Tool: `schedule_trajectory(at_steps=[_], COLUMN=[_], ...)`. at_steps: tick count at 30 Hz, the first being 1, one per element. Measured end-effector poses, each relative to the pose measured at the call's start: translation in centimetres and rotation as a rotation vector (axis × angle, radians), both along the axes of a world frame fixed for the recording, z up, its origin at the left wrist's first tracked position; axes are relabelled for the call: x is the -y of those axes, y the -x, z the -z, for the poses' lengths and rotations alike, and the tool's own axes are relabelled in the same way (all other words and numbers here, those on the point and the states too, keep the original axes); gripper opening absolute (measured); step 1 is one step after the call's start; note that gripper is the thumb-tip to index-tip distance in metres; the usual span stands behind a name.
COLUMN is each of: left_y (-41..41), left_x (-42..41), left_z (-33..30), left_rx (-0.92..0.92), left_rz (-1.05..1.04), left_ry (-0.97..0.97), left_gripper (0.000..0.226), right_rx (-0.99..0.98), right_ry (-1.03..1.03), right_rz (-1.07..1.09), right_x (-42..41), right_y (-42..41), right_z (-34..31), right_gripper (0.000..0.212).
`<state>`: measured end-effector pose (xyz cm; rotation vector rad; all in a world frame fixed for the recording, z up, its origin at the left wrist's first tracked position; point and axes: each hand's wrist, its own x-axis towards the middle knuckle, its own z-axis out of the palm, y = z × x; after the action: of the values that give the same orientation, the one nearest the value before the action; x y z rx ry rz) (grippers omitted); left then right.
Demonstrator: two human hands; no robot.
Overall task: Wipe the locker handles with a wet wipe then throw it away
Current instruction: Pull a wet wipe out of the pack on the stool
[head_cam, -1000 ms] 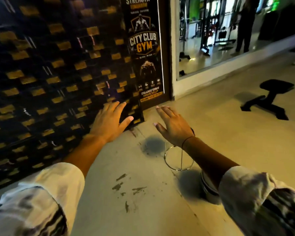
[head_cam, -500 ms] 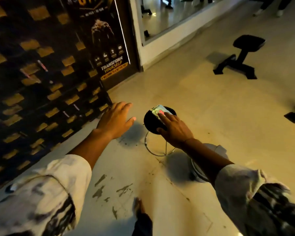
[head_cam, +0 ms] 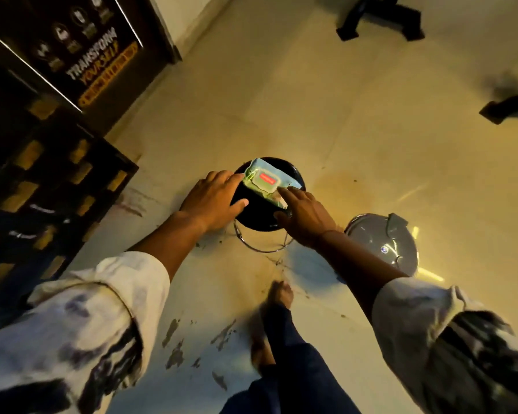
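Note:
A pale green pack of wet wipes point(head_cam: 266, 181) with a red label lies on a round black stool point(head_cam: 292, 174). My left hand point(head_cam: 213, 200) rests flat at the pack's left edge, fingers spread and touching it. My right hand point(head_cam: 304, 215) reaches in from the right, fingertips on the pack's near right corner. Neither hand has lifted the pack. A grey lidded pedal bin point(head_cam: 382, 243) stands on the floor just right of the stool. The dark lockers point(head_cam: 42, 180) with yellow patches fill the left side.
A black gym poster panel point(head_cam: 81, 52) stands beyond the lockers. Bench feet point(head_cam: 380, 17) and another dark base point(head_cam: 509, 109) sit on the tiled floor at the far right. My bare feet and dark trousers point(head_cam: 277, 348) are below the stool.
My view has tilted down from the lockers to the stool. Both hands moved down and inward onto the wipes pack; the left hand came over from beside the lockers.

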<state>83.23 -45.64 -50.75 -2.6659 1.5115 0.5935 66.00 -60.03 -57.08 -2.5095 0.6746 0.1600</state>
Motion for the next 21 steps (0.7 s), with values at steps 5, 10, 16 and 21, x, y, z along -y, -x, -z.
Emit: schedule_trajectory(at_steps=[5,10,16,21], left_y=[-5.6,-10.0,-13.8,-15.2], left_x=[5.1,8.4,11.2,12.4], left_z=[7.3,14.6,22.5,26.0], left_rx=[-0.047,-0.075,-0.098,-0.084], left_rz=[0.071,0.166,0.330,0.395], left_ry=[-0.077,-0.105,-0.076,-0.076], left_gripper=[0.067,0.068,0.083,0.091], right_rx=[-0.042,-0.079,-0.088,-0.076], right_ry=[-0.053,-0.047,0.036,0.108], right_rz=[0.063,0.079,0.171,0.208], right_x=[3.3,4.9,5.2,4.8], right_y=[-5.6,-10.0,-14.0,-14.5], right_z=[6.7,12.8,18.7,21.5], right_gripper=[0.057,0.050,0.055,0.056])
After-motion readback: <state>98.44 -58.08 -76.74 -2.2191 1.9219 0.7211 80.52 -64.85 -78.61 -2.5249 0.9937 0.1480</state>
